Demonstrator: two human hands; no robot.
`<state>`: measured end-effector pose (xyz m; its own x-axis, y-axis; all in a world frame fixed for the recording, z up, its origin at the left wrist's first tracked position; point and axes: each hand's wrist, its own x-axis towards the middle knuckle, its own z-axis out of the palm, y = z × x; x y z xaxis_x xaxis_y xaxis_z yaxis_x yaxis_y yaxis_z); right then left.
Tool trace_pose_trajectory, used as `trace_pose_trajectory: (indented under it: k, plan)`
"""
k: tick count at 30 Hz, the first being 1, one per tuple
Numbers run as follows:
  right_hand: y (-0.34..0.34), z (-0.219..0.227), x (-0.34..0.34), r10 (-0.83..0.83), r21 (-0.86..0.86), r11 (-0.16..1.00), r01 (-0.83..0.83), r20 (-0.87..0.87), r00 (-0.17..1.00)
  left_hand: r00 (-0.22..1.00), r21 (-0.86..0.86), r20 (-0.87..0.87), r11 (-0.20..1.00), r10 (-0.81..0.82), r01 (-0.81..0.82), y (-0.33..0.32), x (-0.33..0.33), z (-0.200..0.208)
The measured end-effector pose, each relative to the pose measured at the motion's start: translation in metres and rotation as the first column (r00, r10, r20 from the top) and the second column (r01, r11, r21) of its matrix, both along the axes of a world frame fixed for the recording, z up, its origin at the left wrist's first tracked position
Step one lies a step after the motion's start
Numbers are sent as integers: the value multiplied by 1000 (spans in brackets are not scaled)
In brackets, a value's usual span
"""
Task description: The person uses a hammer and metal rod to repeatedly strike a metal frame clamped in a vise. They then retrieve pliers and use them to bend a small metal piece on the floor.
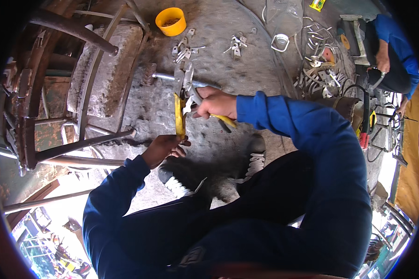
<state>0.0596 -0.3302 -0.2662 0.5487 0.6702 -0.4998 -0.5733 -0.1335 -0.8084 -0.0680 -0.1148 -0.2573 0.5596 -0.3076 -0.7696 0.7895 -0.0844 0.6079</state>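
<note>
Pliers with yellow grips [179, 116] and grey metal jaws are held over the floor between my hands. My left hand [165, 149] pinches the lower end of one yellow grip. My right hand [214, 103] is closed round the other side of the tool, and a yellow handle end sticks out below its fingers. Just beyond the jaws lie small metal pieces [184, 52]; whether the jaws grip one I cannot tell. Behind the pliers a metal rod [165, 76] lies on the ground, a rusty block at its left end, partly hidden by the tool and my right hand.
A yellow tub [171, 22] holding small brown parts stands at the far side. More metal pieces [237, 44] lie right of it. Steel frames [93, 79] and a stone block [109, 69] crowd the left. Bent metal parts [323, 74] are heaped right, near another person's hand [382, 60].
</note>
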Motion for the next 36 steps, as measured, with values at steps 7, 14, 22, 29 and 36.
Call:
trace_pose_trajectory:
  k: [7,14,22,29,36]
  plan:
    - [-3,-12,6,119,-133,984,-120,-19,993,966,278,175,951,-190,137,6,1,2]
    - [-4,7,7,177,-115,978,-175,7,984,998,-84,71,996,0,6,1,10,3]
    - [-7,21,14,109,335,941,-47,-171,979,947,-201,314,970,-67,135,6,10,34]
    - [-1,19,-18,227,250,948,-197,-94,969,937,37,171,952,-304,302,-11,-12,49]
    - [0,28,-30,10,223,974,48,-252,968,886,-35,385,956,-257,293,-47,-13,42]
